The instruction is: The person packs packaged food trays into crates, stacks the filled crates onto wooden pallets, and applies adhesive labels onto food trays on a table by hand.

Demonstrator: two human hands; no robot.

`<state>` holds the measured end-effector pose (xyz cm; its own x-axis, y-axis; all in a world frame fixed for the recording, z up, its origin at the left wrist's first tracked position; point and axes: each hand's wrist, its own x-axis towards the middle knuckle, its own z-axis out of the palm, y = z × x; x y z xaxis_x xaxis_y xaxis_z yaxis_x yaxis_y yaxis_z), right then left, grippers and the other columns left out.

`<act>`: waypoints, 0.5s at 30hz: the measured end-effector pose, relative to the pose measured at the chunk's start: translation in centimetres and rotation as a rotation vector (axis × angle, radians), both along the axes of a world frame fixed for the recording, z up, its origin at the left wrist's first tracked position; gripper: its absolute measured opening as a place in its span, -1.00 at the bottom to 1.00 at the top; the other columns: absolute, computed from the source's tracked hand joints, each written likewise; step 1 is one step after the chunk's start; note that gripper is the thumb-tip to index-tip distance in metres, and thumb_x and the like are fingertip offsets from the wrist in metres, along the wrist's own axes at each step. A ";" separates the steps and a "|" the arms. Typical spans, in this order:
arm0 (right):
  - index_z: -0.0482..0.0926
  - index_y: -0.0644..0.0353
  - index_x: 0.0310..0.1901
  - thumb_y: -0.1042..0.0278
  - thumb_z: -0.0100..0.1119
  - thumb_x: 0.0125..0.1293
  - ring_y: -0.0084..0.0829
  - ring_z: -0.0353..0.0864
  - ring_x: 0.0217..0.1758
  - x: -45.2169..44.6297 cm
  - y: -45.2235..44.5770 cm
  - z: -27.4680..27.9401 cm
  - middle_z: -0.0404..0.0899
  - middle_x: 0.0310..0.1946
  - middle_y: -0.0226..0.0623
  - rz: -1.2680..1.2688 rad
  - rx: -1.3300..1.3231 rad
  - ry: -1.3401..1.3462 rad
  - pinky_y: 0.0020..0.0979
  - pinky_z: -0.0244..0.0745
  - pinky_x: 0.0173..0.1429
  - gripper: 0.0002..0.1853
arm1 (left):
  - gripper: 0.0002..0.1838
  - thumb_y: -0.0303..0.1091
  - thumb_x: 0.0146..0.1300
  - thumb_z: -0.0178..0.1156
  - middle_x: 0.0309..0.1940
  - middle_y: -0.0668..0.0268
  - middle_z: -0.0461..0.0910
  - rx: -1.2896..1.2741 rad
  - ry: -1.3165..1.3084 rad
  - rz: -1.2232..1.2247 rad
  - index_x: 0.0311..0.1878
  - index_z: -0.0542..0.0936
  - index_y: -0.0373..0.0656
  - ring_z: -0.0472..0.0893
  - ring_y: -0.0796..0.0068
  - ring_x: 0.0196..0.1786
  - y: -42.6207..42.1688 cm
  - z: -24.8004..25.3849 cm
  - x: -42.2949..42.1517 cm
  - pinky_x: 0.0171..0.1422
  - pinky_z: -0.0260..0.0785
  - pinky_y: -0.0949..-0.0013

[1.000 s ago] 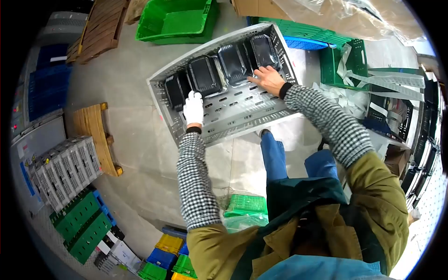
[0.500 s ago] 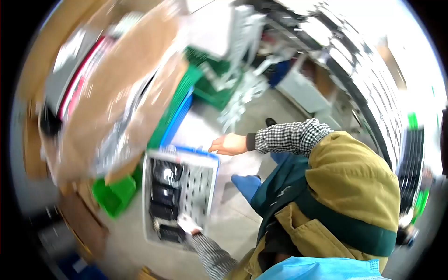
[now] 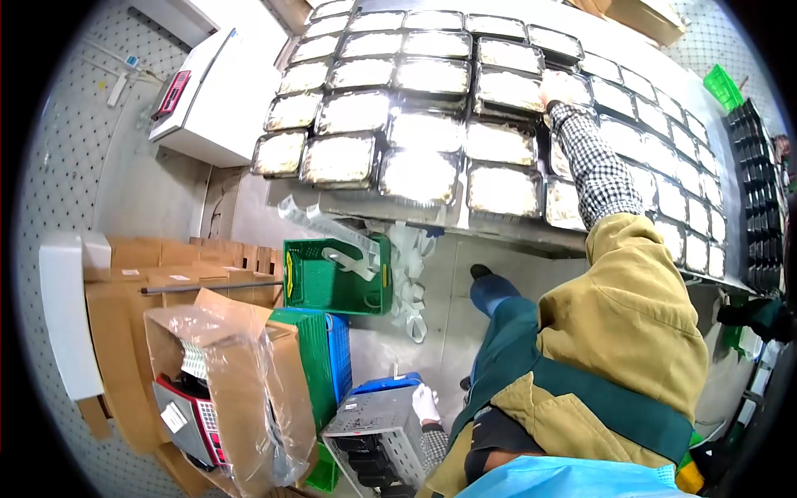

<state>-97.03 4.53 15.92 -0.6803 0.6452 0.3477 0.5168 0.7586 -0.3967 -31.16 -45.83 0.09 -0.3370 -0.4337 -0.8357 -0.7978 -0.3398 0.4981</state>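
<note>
My left hand [image 3: 425, 403], in a white glove, is closed on the upper edge of a grey plastic crate [image 3: 374, 413]. The crate is tilted, and several black plastic trays [image 3: 365, 461] show inside it. Farther up, my right hand [image 3: 566, 88] reaches over the table among rows of food containers [image 3: 510, 90] with black bases and clear lids, pale contents inside. It touches or covers one of these containers; glare washes out its fingers, so their grip is unclear.
A metal table [image 3: 498, 230] carries the container rows. A green crate [image 3: 336, 286] with white strips stands below it, beside stacked green and blue crates [image 3: 336, 344]. An open cardboard box [image 3: 278, 373] holds a red-and-grey device. Black trays [image 3: 755, 191] are stacked at right.
The view has swung toward the table. My right hand has gone from beside the crate up to the food containers. My left hand stays at the crate, which now appears tilted.
</note>
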 end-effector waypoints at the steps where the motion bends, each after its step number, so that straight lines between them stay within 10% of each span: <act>1: 0.51 0.31 -0.01 -0.14 -0.07 0.26 -0.03 0.48 0.08 -2.2 2.2 -0.4 0.51 -0.03 0.07 -0.035 -0.046 -0.136 -0.14 0.33 0.18 -0.41 | -0.63 -0.36 0.27 0.08 -0.16 0.31 0.52 0.030 0.077 -0.050 0.13 0.42 -0.25 0.53 0.57 -0.33 0.7 1.2 -3.2 -0.32 0.40 0.52; 4: 0.46 0.40 0.05 -0.20 -0.06 0.24 0.00 0.46 0.13 -2.0 0.0 5.7 0.47 0.04 0.12 -0.037 -0.192 -0.339 -0.16 0.31 0.21 -0.31 | -0.68 -0.46 0.29 0.06 -0.26 0.36 0.52 0.021 0.163 -0.137 0.10 0.44 -0.25 0.50 0.64 -0.36 2.0 4.8 -10.5 -0.33 0.36 0.57; 6: 0.36 0.52 0.07 -0.14 -0.02 0.22 0.06 0.47 0.10 -9.6 7.5 -6.4 0.49 -0.06 0.26 0.057 -0.275 -0.216 -0.15 0.33 0.19 -0.28 | -0.71 -0.50 0.29 0.05 -0.32 0.39 0.51 -0.007 0.161 -0.134 0.08 0.46 -0.24 0.47 0.66 -0.39 2.7 6.9 -13.3 -0.34 0.33 0.60; 8: 0.39 0.52 -0.06 -0.09 0.01 0.22 0.08 0.50 0.04 -9.8 7.4 -5.9 0.51 -0.14 0.29 0.143 -0.254 -0.176 -0.12 0.37 0.14 -0.36 | -0.73 -0.50 0.29 0.06 -0.36 0.42 0.50 -0.041 0.158 -0.136 0.05 0.49 -0.23 0.45 0.69 -0.42 2.8 7.6 -13.5 -0.36 0.32 0.61; 15: 0.28 0.22 -0.23 0.26 -0.08 0.35 0.19 0.46 -0.27 2.6 -5.2 14.6 0.46 -0.35 0.15 0.940 0.218 0.095 0.00 0.36 -0.27 -0.81 | -0.74 -0.49 0.30 0.04 -0.09 0.33 0.53 -0.116 0.237 0.080 0.05 0.50 -0.23 0.50 0.60 -0.12 2.8 8.5 -4.7 -0.03 0.40 0.51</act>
<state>-94.43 -0.62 30.49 -0.8484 -0.2328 0.4754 -0.3650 0.9077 -0.2069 -35.82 -42.99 8.57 -0.4780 -0.5548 -0.6809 -0.6275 -0.3268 0.7067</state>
